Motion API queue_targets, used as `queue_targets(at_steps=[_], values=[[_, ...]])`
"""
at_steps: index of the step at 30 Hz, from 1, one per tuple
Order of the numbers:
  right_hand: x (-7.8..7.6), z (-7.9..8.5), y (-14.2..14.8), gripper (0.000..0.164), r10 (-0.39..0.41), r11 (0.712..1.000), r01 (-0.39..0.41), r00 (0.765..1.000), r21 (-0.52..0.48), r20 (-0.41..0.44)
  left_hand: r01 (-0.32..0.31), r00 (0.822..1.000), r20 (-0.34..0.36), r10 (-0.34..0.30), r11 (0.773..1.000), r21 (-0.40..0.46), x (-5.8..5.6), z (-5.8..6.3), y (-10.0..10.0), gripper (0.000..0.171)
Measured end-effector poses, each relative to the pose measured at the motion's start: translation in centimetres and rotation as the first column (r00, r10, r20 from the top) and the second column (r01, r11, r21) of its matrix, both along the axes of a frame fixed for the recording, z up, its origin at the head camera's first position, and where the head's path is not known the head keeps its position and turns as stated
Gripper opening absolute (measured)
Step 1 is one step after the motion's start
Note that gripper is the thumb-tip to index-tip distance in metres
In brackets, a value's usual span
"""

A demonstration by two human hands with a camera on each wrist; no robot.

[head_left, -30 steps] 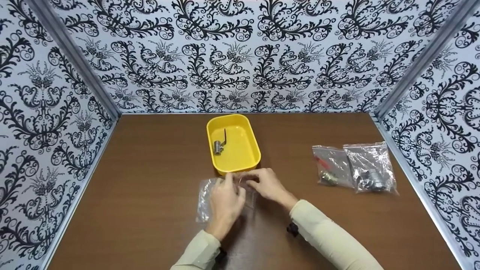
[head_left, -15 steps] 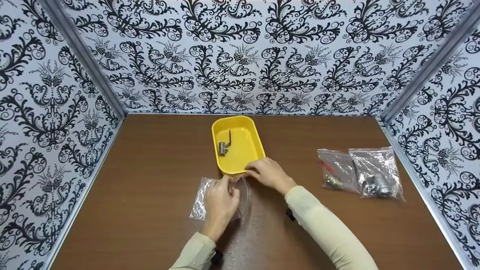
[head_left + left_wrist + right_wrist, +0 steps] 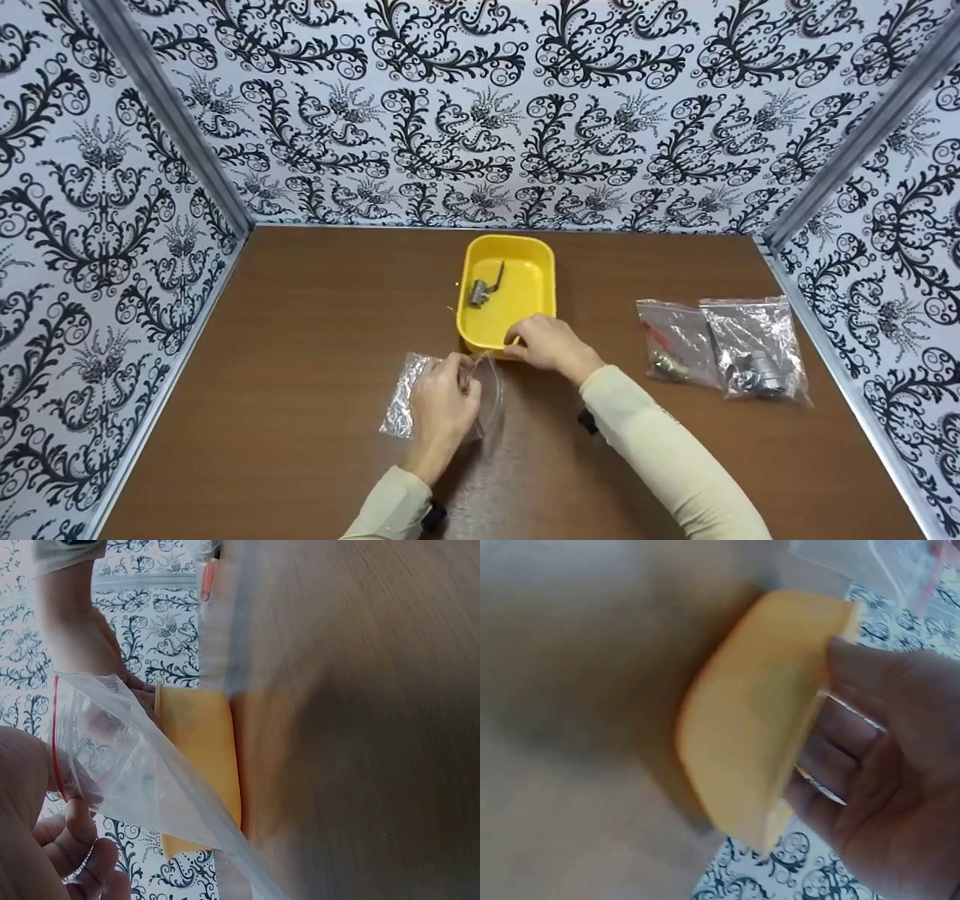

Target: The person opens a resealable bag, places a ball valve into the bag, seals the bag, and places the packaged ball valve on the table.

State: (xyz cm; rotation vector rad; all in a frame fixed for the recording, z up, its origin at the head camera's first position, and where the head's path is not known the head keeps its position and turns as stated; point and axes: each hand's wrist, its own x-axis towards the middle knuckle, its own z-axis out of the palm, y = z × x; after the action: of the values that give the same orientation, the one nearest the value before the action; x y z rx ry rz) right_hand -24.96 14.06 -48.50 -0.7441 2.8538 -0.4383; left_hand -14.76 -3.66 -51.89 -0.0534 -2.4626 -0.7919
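A yellow tray (image 3: 517, 247) stands on the table, and a metal ball valve (image 3: 478, 293) with a dark lever lies inside it at the left. My right hand (image 3: 551, 346) grips the tray's near rim, thumb outside and fingers over the edge, as the right wrist view shows on the tray wall (image 3: 742, 712). My left hand (image 3: 442, 397) pinches a clear zip bag (image 3: 491, 394) by its red-lined mouth; in the left wrist view the bag (image 3: 142, 765) hangs in front of the tray. No contents show in it.
Flat under the left hand's outer side lies more clear plastic (image 3: 400, 397). At the right rest two zip bags: one (image 3: 675, 337) with a red item and brass-coloured fitting, another (image 3: 754, 345) with grey metal fittings. Patterned walls (image 3: 480, 112) enclose the table on several sides.
The right hand has left the bag, taken hold of the tray's near rim and shifted the tray rightward, turning it slightly. My left hand has kept its pinch on the bag.
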Motion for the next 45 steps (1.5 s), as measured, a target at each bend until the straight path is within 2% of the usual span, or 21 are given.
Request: queue_targets(at_steps=[2, 5, 12, 15, 18, 23, 28, 34, 37, 41, 45], values=[[-0.7, 0.2, -0.2, 0.029, -0.043, 0.999, 0.043, 0.998, 0.005, 0.035, 0.007, 1.000, 0.004, -0.007, 1.000, -0.001, 0.0, 0.0, -0.1, 0.017], [-2.0, -0.2, -0.7, 0.034, -0.079, 0.997, 0.079, 0.997, -0.008, 0.027, 0.005, 1.000, -0.008, -0.005, 1.000, -0.007, -0.1, 0.1, -0.3, 0.017], [-4.4, -2.3, -2.3, 0.043, 0.023, 0.999, -0.025, 0.998, -0.039, -0.064, 0.023, 0.998, -0.057, -0.025, 0.999, -0.027, -0.2, 0.0, -0.1, 0.016], [-4.9, -2.9, -2.8, 0.051, 0.056, 0.997, -0.060, 0.996, -0.053, -0.071, 0.034, 0.997, -0.061, -0.035, 0.999, -0.018, -0.2, -0.1, 0.0, 0.016], [-5.1, -3.5, -2.8, 0.054, 0.083, 0.996, -0.084, 0.994, -0.021, -0.068, 0.043, 0.997, -0.059, -0.043, 0.999, -0.004, -0.1, -0.1, 0.2, 0.016], [-5.6, -4.2, -3.1, 0.051, 0.070, 0.997, -0.066, 0.989, 0.034, -0.127, 0.051, 0.997, -0.051, -0.051, 0.999, -0.009, -0.2, 0.0, 0.3, 0.017], [-5.9, -4.5, -3.3, 0.036, 0.039, 0.998, -0.028, 0.973, 0.051, -0.230, 0.050, 0.999, -0.020, -0.050, 0.999, -0.013, -0.2, 0.0, 0.4, 0.017], [-5.9, -4.7, -2.8, 0.022, 0.078, 0.992, -0.044, 0.948, 0.117, -0.308, 0.057, 0.998, -0.016, -0.057, 0.998, -0.031, -0.1, 0.0, 0.4, 0.017], [-6.1, -4.8, -2.3, 0.018, 0.096, 0.994, -0.074, 0.943, 0.080, -0.318, 0.049, 0.998, -0.044, -0.052, 0.997, -0.063, -0.1, -0.1, 0.4, 0.014], [-6.2, -5.0, -1.9, 0.016, 0.147, 0.989, -0.144, 0.951, 0.031, -0.273, 0.029, 0.996, -0.080, -0.037, 0.994, -0.101, -0.2, -0.3, 0.5, 0.012], [-6.2, -5.0, -1.7, 0.016, 0.195, 0.981, -0.190, 0.953, 0.044, -0.234, 0.015, 0.996, -0.082, -0.025, 0.992, -0.122, -0.1, -0.5, 0.4, 0.012]])
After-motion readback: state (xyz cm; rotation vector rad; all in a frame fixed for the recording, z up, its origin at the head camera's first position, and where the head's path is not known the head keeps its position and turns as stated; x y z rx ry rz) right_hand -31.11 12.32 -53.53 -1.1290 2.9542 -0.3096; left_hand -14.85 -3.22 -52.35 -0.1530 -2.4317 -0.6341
